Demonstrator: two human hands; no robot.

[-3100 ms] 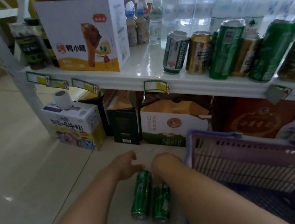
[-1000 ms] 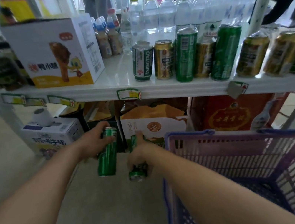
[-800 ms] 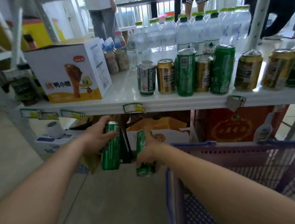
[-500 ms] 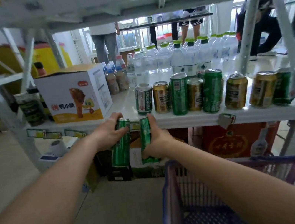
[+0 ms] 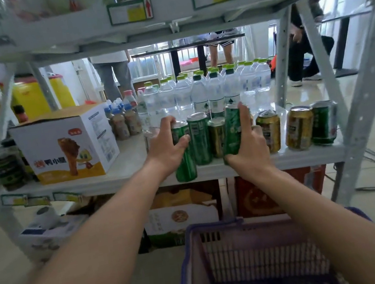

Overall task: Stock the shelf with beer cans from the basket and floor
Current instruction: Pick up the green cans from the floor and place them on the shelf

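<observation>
We are holding one green can [image 5: 185, 164] in our left hand [image 5: 166, 149] and another green can [image 5: 233, 131] in our right hand [image 5: 251, 148], both at the shelf [image 5: 125, 177] edge

A white metal shelf [image 5: 131, 156] is carrying green and gold beer cans [image 5: 299, 128], clear water bottles [image 5: 215, 92] and a white cardboard box [image 5: 68, 147].

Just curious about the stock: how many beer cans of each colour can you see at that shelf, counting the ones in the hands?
green beer cans: 4, two held
gold beer cans: 3
Total: 7; the left hand and right hand may hide others.
</observation>
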